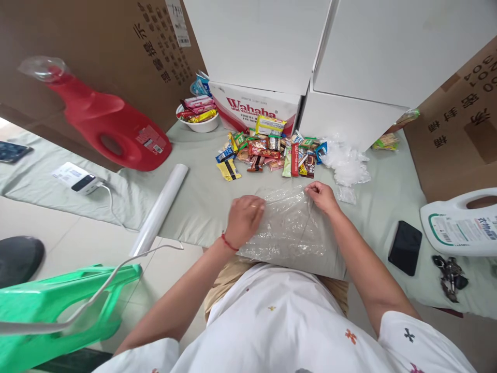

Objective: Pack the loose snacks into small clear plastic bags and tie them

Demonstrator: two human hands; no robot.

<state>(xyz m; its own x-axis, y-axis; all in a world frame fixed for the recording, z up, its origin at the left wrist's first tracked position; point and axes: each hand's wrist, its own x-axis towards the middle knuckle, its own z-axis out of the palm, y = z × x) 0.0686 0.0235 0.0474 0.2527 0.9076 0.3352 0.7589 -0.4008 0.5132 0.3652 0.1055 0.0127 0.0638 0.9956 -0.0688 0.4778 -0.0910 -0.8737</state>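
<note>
A clear plastic bag (289,228) lies spread on the cloth near the table's front edge, wrinkled and shiny. My right hand (320,197) pinches its upper right corner between thumb and fingers. At the bag's left side is my left hand (244,220), its fingers curled and slightly smeared by motion; whether they grip the film is hard to make out. Beyond the bag sits a pile of small wrapped snacks (264,148) in many colours. To the right of that pile is a heap of crumpled clear plastic bags (347,160).
A white bowl of snacks (204,123) stands before the Wahaha box (252,106). Left are a red jug (116,127), a white roll (161,207) and a charger (77,178). Right are a phone (405,247), keys (450,277) and a white detergent bottle (462,223).
</note>
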